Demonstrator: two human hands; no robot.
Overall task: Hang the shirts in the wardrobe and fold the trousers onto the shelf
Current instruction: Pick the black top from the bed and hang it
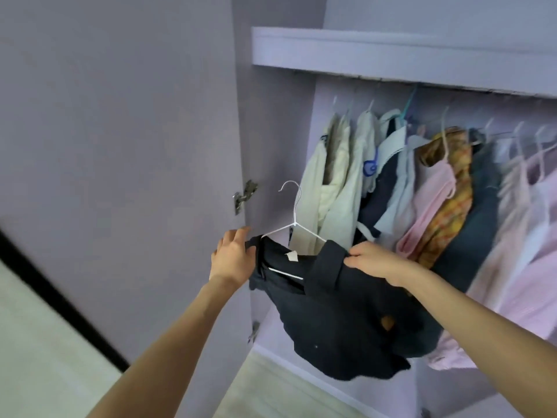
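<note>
Already a dark shirt (340,312) sits on a white wire hanger (294,224), low before the wardrobe's left wall (271,146), hook free below the crowded rail; the left hand (232,257) and right hand (373,260) each pinch a shoulder; loosely draped, it may slip off one end; the hook could snag neighbouring clothes (346,176).

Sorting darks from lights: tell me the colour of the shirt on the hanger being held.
Dark navy shirt, head view.
</note>
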